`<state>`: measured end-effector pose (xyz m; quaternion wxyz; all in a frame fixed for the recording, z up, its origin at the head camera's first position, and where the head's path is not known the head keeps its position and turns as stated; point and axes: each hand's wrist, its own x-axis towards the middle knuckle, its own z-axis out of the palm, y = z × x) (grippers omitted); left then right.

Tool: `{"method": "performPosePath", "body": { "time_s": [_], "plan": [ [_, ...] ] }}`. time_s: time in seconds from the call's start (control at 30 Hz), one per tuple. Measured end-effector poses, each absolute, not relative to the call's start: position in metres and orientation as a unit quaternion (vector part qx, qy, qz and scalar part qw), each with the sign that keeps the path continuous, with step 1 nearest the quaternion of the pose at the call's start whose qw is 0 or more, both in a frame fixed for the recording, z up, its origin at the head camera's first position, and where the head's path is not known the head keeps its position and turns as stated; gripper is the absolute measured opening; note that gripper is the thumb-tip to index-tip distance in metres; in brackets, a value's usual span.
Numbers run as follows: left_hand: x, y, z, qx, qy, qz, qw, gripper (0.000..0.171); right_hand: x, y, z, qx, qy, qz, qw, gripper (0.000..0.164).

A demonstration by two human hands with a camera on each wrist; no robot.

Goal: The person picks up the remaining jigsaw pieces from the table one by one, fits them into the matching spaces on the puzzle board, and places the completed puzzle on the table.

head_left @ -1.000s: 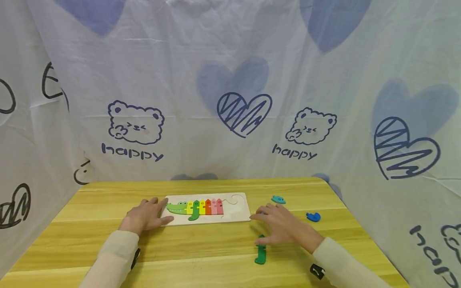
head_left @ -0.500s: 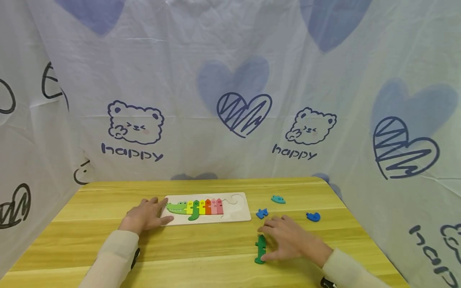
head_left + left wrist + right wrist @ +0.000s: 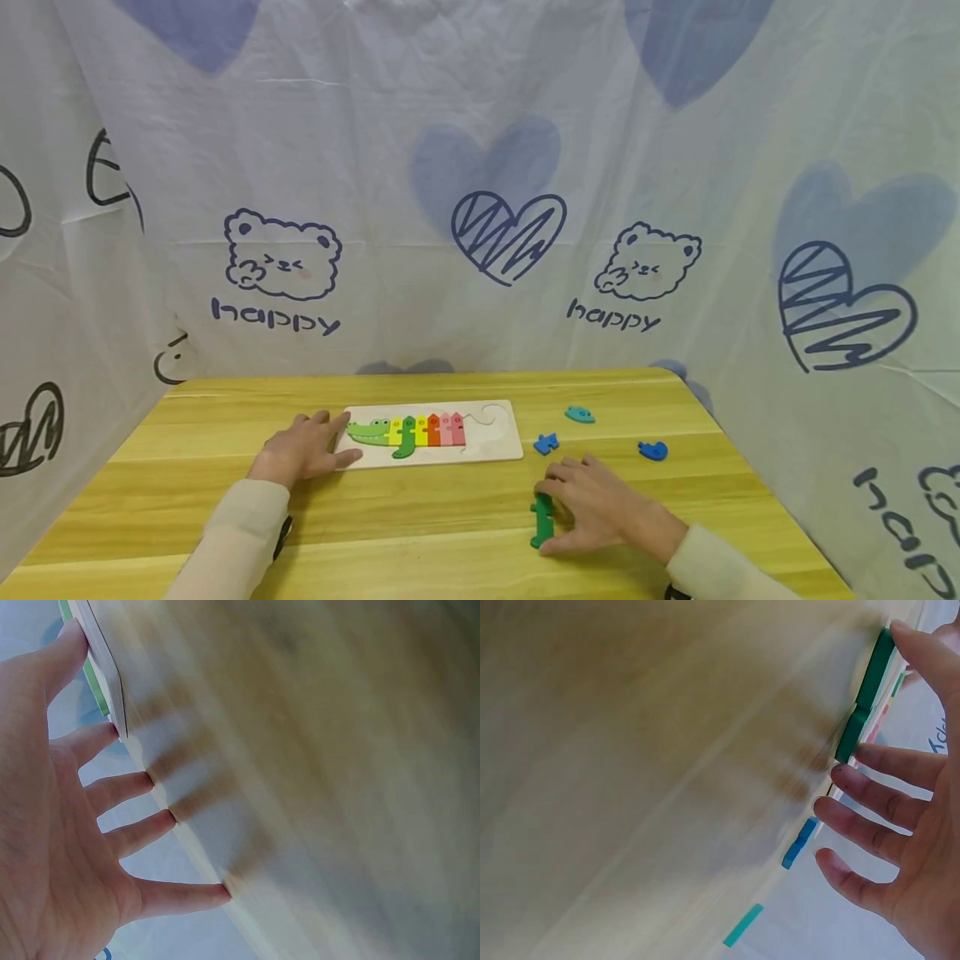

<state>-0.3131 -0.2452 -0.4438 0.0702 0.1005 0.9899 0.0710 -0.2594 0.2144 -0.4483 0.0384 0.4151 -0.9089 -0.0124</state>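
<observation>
On the wooden table lies a pale puzzle board (image 3: pixel 495 450) with a crocodile's green head (image 3: pixel 367 432) and a row of coloured body pieces set in it. My left hand (image 3: pixel 294 452) rests at the board's left end, fingers spread; in the left wrist view its thumb and index fingertip touch the board's edge. With thumb at one end and index finger at the other, my right hand (image 3: pixel 596 507) pinches a green puzzle piece (image 3: pixel 543 523), which is close over the table. In the right wrist view, this green piece (image 3: pixel 870 682) spans thumb to index finger.
Beyond my right hand lie a blue puzzle piece (image 3: pixel 547 443), a teal piece (image 3: pixel 580 414) and a darker blue rounded piece (image 3: pixel 653 451). A pale patterned cloth (image 3: pixel 405 292) hangs behind and beside the table (image 3: pixel 420 533).
My right hand has moved back toward me from beside the board, uncovering the blue piece, and its thumb and index finger have come onto the green piece's ends. The left hand has stayed put.
</observation>
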Motion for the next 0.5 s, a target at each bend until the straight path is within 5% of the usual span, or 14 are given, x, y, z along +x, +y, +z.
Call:
{"method": "performPosePath", "body": {
  "time_s": [0.5],
  "plan": [
    [-0.3125,-0.2451,-0.4434,0.101,0.99,0.073,0.07,0.088,-0.2602,0.2084,-0.4448,0.417,-0.909,0.014,0.005,0.069]
  ]
}}
